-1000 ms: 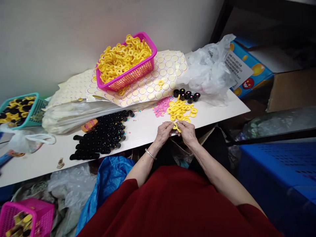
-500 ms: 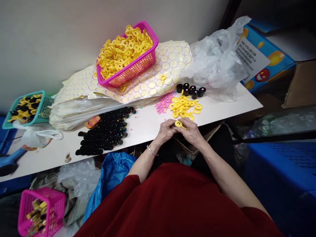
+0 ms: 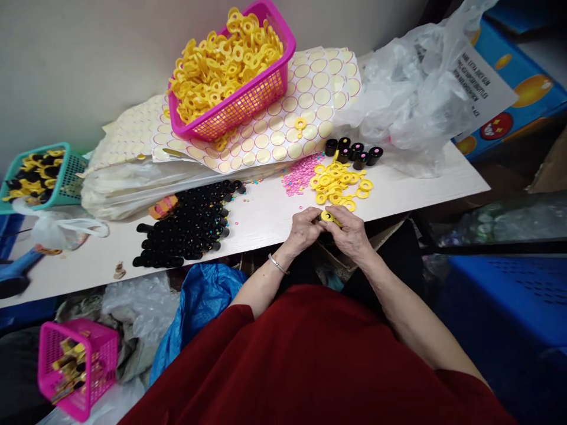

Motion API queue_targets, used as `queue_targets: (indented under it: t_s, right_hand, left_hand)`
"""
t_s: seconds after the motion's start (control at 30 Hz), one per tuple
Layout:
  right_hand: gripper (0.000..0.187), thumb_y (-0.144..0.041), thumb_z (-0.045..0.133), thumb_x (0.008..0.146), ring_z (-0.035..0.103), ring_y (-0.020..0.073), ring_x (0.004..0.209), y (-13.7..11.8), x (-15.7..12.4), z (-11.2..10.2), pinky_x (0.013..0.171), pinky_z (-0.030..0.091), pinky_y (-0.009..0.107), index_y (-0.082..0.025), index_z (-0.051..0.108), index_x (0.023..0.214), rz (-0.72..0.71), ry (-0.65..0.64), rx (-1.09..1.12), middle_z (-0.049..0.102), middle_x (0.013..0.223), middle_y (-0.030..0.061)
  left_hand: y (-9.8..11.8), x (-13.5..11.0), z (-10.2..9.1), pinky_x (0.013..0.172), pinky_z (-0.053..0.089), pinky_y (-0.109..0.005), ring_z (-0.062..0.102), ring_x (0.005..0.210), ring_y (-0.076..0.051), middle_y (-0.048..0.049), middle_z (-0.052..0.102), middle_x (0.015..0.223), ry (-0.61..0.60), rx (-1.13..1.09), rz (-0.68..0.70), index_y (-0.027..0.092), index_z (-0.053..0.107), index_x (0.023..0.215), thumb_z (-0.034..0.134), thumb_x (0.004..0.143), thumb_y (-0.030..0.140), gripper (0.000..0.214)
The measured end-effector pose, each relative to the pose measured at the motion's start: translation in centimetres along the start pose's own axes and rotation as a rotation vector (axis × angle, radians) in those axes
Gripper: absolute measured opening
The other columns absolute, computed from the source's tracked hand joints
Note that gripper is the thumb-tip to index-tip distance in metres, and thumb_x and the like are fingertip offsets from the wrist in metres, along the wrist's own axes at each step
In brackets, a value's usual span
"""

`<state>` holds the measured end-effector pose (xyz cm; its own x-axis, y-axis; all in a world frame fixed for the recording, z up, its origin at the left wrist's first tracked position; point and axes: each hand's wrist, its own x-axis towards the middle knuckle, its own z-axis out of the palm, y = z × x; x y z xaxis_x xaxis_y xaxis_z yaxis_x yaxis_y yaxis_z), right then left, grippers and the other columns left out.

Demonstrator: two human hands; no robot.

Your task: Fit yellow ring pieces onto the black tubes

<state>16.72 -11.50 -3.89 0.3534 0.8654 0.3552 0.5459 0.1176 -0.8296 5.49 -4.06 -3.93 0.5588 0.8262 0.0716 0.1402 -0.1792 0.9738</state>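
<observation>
At the front edge of the table my left hand (image 3: 305,230) and my right hand (image 3: 351,231) meet, fingers closed. Between them is a yellow plastic ring piece with a tab (image 3: 326,216), seated over the end of a small black bottle. Most of the bottle is hidden by the fingers of my left hand. My right thumb and fingers pinch the yellow piece. Just beyond the hands lies a loose heap of yellow ring pieces (image 3: 333,182). Behind it stand several black bottles (image 3: 356,151), some topped with pink or yellow. Small pink beads (image 3: 299,173) are heaped to the left.
Many black bottles (image 3: 188,227) are packed together on the left of the table (image 3: 261,221). A pink basket (image 3: 248,112) of yellow pieces rests on sticker sheets (image 3: 321,82). Clear plastic bags (image 3: 398,112) and a blue box (image 3: 522,77) are at the right.
The view has shifted, so the table's things sit higher and wider apart. Both hands still hold the yellow piece and bottle, which look slightly tilted and more covered by the right thumb.
</observation>
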Motion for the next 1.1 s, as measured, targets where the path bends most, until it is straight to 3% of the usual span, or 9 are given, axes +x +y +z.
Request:
queue_targets:
  t_s: [0.17, 0.43, 0.6, 0.8, 0.97, 1.1]
  right_hand:
    - [0.023, -0.027, 0.052, 0.082, 0.060, 0.0236, 0.095, -0.3, 0.0, -0.4, 0.083, 0.050, 0.039, -0.022, 0.062, 0.102, -0.042, -0.041, -0.127, 0.064, 0.098, 0.0094]
    - [0.024, -0.031, 0.054, 0.081, 0.060, 0.0213, 0.093, 0.0, -0.1, -1.2, 0.084, 0.049, 0.038, -0.021, 0.060, 0.102, -0.031, -0.036, -0.046, 0.063, 0.099, 0.0076]
    - [0.024, -0.028, 0.052, 0.082, 0.060, 0.0232, 0.097, -0.1, 0.1, -0.9, 0.085, 0.049, 0.039, -0.022, 0.060, 0.104, -0.076, -0.090, -0.140, 0.064, 0.102, 0.0090]
    - [0.021, -0.026, 0.053, 0.081, 0.061, 0.0244, 0.094, -0.7, 0.7, -1.2, 0.080, 0.051, 0.038, -0.023, 0.063, 0.099, -0.071, -0.135, -0.236, 0.065, 0.098, 0.0089]
    - [0.020, -0.032, 0.055, 0.079, 0.061, 0.0212, 0.085, -0.7, 0.8, -1.3, 0.077, 0.050, 0.036, -0.022, 0.062, 0.096, 0.000, -0.136, -0.113, 0.064, 0.091, 0.0058]
    - [0.023, -0.034, 0.055, 0.081, 0.060, 0.0202, 0.085, -0.2, 0.6, -1.3, 0.079, 0.049, 0.036, -0.021, 0.061, 0.099, 0.019, -0.101, -0.066, 0.064, 0.094, 0.0061]
  left_hand:
    - [-0.3, 0.1, 0.1, 0.063, 0.038, -0.024, 0.046, 0.062, -0.011, 0.0018, 0.054, 0.064, -0.018, 0.010, 0.005, 0.018, 0.065, 0.068, 0.062, 0.061, 0.015, 0.009]
    - [-0.4, 0.1, 0.2, 0.058, 0.035, -0.023, 0.042, 0.059, -0.010, 0.0016, 0.052, 0.063, -0.029, 0.010, 0.000, 0.018, 0.065, 0.068, 0.069, 0.064, 0.029, 0.013]
    - [-0.5, 0.0, 0.3, 0.059, 0.034, -0.023, 0.042, 0.060, -0.010, 0.0024, 0.049, 0.060, -0.023, 0.017, 0.023, 0.017, 0.061, 0.061, 0.064, 0.061, 0.017, 0.003]
    - [-0.7, 0.1, 0.1, 0.057, 0.033, -0.024, 0.041, 0.058, -0.009, 0.0025, 0.048, 0.061, -0.042, -0.028, 0.016, 0.016, 0.061, 0.061, 0.065, 0.059, 0.017, 0.004]
    - [-0.6, 0.2, -0.4, 0.060, 0.036, -0.023, 0.044, 0.061, -0.009, 0.0006, 0.054, 0.072, -0.143, -0.112, -0.042, 0.016, 0.065, 0.069, 0.065, 0.060, 0.018, 0.009]
    - [-0.3, 0.2, -0.5, 0.058, 0.035, -0.023, 0.042, 0.059, -0.008, 0.0011, 0.053, 0.069, -0.138, -0.096, -0.035, 0.015, 0.064, 0.067, 0.066, 0.060, 0.016, 0.006]
